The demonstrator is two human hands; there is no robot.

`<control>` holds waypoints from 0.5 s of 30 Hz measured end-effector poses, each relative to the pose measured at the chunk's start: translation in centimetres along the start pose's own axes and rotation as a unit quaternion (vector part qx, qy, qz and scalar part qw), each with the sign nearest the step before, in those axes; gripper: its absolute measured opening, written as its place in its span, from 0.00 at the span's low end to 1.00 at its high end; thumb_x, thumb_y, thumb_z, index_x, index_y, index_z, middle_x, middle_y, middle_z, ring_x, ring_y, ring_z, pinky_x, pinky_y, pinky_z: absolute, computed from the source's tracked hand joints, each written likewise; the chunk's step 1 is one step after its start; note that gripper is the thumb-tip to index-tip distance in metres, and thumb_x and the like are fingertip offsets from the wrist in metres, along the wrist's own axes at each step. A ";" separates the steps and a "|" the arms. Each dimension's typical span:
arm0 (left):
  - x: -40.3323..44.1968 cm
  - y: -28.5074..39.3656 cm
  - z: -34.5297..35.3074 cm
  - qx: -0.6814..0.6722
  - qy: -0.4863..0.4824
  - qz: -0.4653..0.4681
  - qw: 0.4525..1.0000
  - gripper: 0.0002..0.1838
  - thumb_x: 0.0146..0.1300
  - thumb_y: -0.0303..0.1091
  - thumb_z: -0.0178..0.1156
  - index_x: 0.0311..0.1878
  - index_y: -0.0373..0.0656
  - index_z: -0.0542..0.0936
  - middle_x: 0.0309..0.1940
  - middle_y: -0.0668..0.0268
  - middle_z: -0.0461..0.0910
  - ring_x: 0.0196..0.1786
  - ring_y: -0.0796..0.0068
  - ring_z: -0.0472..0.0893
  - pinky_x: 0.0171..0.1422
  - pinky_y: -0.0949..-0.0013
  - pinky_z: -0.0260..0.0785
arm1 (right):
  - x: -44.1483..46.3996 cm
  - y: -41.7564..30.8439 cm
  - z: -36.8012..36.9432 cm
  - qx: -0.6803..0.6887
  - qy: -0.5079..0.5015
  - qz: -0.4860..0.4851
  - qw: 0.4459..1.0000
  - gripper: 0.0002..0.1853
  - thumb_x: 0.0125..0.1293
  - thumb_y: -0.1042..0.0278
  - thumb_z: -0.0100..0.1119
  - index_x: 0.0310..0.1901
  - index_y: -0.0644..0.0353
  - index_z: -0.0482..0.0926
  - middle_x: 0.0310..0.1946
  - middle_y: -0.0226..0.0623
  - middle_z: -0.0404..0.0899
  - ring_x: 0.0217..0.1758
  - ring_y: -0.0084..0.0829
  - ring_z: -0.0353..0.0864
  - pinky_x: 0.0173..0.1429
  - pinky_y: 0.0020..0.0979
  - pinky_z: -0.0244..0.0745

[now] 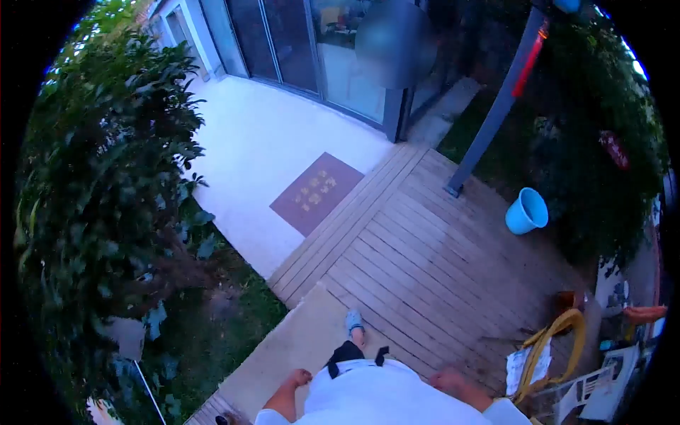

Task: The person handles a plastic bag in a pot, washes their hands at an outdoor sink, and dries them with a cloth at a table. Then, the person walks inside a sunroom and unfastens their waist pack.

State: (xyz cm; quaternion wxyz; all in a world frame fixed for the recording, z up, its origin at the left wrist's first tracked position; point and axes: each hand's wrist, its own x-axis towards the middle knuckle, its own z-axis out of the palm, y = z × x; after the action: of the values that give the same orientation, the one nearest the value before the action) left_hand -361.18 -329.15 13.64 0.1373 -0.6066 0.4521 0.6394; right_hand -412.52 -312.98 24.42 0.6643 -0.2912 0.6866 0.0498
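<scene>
My left hand [302,377] hangs at my side, its fingers curled in, with nothing visible in it. On the other side, my right hand [445,380] is smeared by motion, and its fingers do not show clearly. Both hands are beside my white shirt [382,397], apart from the things around. One foot in a light clog [354,322] is at the border between a beige mat [290,347] and the wooden deck [418,269].
A brown doormat [316,193] lies on the pale paving before glass doors [294,46]. A light-blue bucket [526,211] stands near a grey post [496,103]. A yellow hoop-shaped thing [577,343] and a white chair [584,393] are at right. Leafy bushes [106,177] line the left.
</scene>
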 end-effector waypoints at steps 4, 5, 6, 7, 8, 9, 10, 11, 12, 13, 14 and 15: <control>7.3 14.5 -11.1 0.010 0.102 0.154 0.983 0.16 0.47 0.33 0.59 0.40 0.37 0.77 0.28 0.61 0.78 0.28 0.75 0.76 0.34 0.72 0.69 | 4.3 -8.4 -4.9 -0.011 -0.050 -0.095 0.994 0.12 0.51 0.64 0.53 0.36 0.61 0.76 0.30 0.34 0.76 0.31 0.23 0.73 0.36 0.26 0.69; 8.4 18.2 -12.9 -0.070 0.107 0.150 0.980 0.16 0.47 0.33 0.59 0.40 0.36 0.76 0.28 0.62 0.78 0.28 0.76 0.75 0.34 0.72 0.69 | 6.4 -7.5 -5.7 -0.013 -0.060 -0.112 0.992 0.13 0.50 0.66 0.54 0.36 0.63 0.76 0.31 0.34 0.76 0.32 0.23 0.73 0.36 0.26 0.69; 8.8 22.2 -14.8 -0.014 0.135 0.190 0.972 0.16 0.48 0.33 0.58 0.40 0.36 0.76 0.26 0.63 0.77 0.27 0.76 0.75 0.33 0.73 0.68 | 6.4 -8.6 -6.8 -0.009 -0.060 -0.107 0.992 0.13 0.50 0.66 0.54 0.36 0.63 0.76 0.31 0.34 0.76 0.32 0.23 0.73 0.36 0.26 0.69; 9.6 26.0 -16.7 0.041 0.163 0.228 0.959 0.15 0.48 0.32 0.58 0.40 0.36 0.76 0.25 0.65 0.77 0.27 0.76 0.74 0.33 0.73 0.68 | 5.3 -12.4 -8.9 -0.073 -0.033 -0.110 0.991 0.13 0.49 0.66 0.53 0.37 0.63 0.75 0.31 0.34 0.76 0.32 0.24 0.73 0.36 0.27 0.69; 11.0 29.0 -18.3 0.040 0.164 0.229 0.959 0.15 0.48 0.32 0.58 0.40 0.36 0.76 0.25 0.65 0.77 0.27 0.76 0.74 0.33 0.73 0.68 | 5.5 -15.5 -11.5 -0.138 -0.002 -0.118 0.983 0.14 0.49 0.67 0.53 0.38 0.62 0.75 0.31 0.34 0.76 0.33 0.25 0.73 0.37 0.28 0.69; 12.7 32.0 -20.0 0.015 0.157 0.232 0.960 0.14 0.48 0.32 0.58 0.39 0.36 0.76 0.25 0.65 0.77 0.27 0.77 0.74 0.33 0.73 0.68 | 10.8 -13.4 -12.4 -0.058 -0.050 -0.133 0.988 0.14 0.48 0.67 0.53 0.38 0.62 0.75 0.31 0.34 0.76 0.33 0.27 0.73 0.37 0.30 0.69; 14.4 34.7 -21.7 -0.010 0.151 0.234 0.960 0.14 0.49 0.31 0.57 0.39 0.36 0.76 0.24 0.66 0.76 0.27 0.77 0.74 0.33 0.72 0.68 | 16.0 -11.5 -13.4 0.026 -0.102 -0.140 0.984 0.15 0.48 0.67 0.53 0.39 0.62 0.75 0.31 0.35 0.76 0.33 0.29 0.74 0.38 0.31 0.69; 16.1 36.9 -22.9 -0.025 0.131 0.191 0.972 0.14 0.48 0.30 0.57 0.40 0.36 0.76 0.25 0.65 0.77 0.28 0.77 0.74 0.34 0.72 0.68 | 21.3 -9.4 -14.4 0.107 -0.154 -0.139 0.972 0.15 0.47 0.67 0.54 0.39 0.62 0.75 0.31 0.36 0.76 0.34 0.30 0.74 0.38 0.32 0.70; 17.5 38.6 -23.8 -0.025 0.134 0.194 0.971 0.14 0.48 0.30 0.57 0.40 0.36 0.76 0.25 0.65 0.77 0.28 0.77 0.74 0.34 0.72 0.68 | 20.4 -12.6 -17.4 0.061 -0.118 -0.126 0.983 0.15 0.47 0.67 0.54 0.39 0.62 0.75 0.31 0.36 0.76 0.34 0.30 0.74 0.38 0.32 0.70; 19.1 39.5 -24.6 -0.004 0.147 0.225 0.963 0.14 0.48 0.29 0.57 0.40 0.36 0.76 0.25 0.65 0.77 0.27 0.77 0.74 0.33 0.72 0.68 | 20.6 -14.5 -20.6 0.036 -0.095 -0.111 0.989 0.15 0.47 0.67 0.54 0.39 0.62 0.75 0.31 0.36 0.76 0.34 0.30 0.74 0.38 0.32 0.70; 19.8 42.2 -25.6 0.017 0.160 0.255 0.954 0.14 0.48 0.29 0.58 0.40 0.36 0.75 0.25 0.65 0.77 0.27 0.77 0.74 0.32 0.72 0.68 | 21.5 -16.4 -23.7 0.024 -0.080 -0.100 0.991 0.15 0.47 0.67 0.54 0.39 0.62 0.75 0.31 0.36 0.76 0.34 0.30 0.74 0.38 0.32 0.70; 20.0 44.2 -26.3 0.045 0.173 0.224 0.958 0.15 0.47 0.27 0.58 0.40 0.36 0.75 0.26 0.65 0.77 0.26 0.78 0.74 0.30 0.72 0.68 | 23.5 -17.6 -27.0 0.022 -0.070 -0.095 0.993 0.15 0.47 0.67 0.53 0.39 0.62 0.75 0.32 0.36 0.76 0.34 0.30 0.74 0.38 0.32 0.70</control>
State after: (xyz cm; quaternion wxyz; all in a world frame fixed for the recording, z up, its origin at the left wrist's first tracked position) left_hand -380.56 -380.66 17.68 -0.0624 -0.5845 0.6211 0.5184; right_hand -426.94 -347.60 10.96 0.7185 -0.3358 0.6090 -0.0084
